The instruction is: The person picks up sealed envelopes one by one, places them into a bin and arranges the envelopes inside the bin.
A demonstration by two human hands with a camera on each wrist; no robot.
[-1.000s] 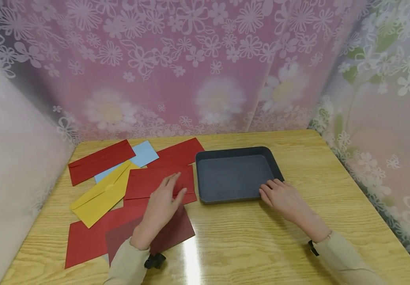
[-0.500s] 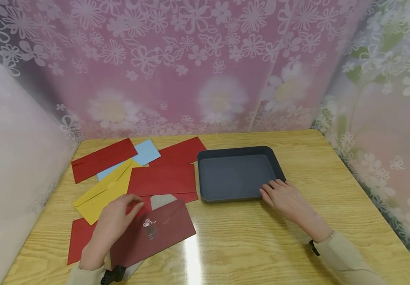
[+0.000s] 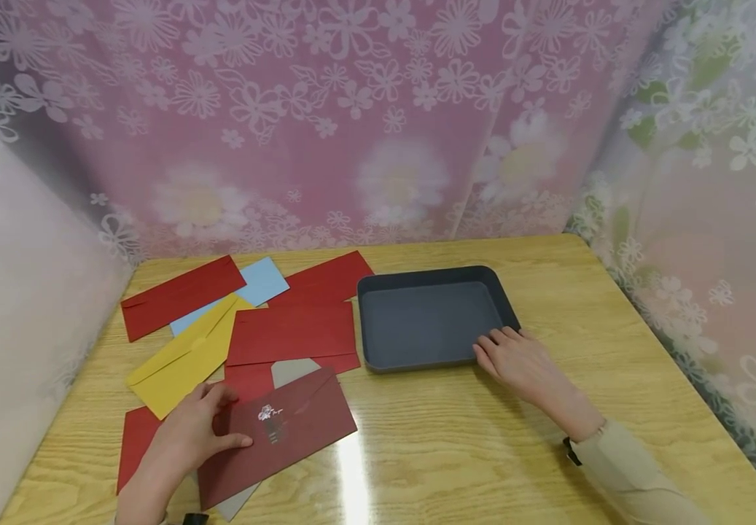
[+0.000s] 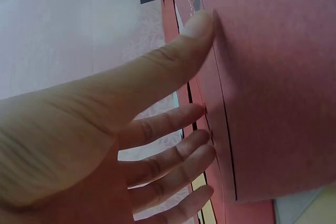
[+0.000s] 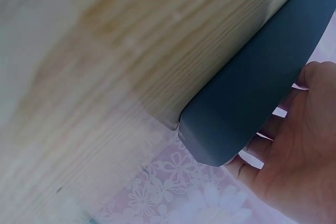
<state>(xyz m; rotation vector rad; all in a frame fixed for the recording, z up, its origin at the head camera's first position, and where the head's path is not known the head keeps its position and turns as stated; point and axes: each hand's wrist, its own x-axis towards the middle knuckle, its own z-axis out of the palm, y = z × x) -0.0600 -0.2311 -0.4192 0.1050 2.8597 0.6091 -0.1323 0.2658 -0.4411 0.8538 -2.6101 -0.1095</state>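
Maroon envelope (image 3: 292, 445): one, lying on the table (image 3: 443, 452) at the near left, printed face up, with grey paper (image 3: 292, 370) showing from under it in two places. The left hand (image 3: 187, 430) is spread fairly wide, thumb over the envelope's face, four fingers by its edge; whether they press on it, I cannot tell. Beyond and beside it lie one yellow envelope (image 3: 184, 357), one blue envelope (image 3: 265, 283) and at least four red envelopes (image 3: 292, 335); overlaps hide the exact count. Just right of these is one dark tray (image 3: 430, 321). The right hand (image 3: 518, 364) holds its near right corner, fingers curled over the rim.
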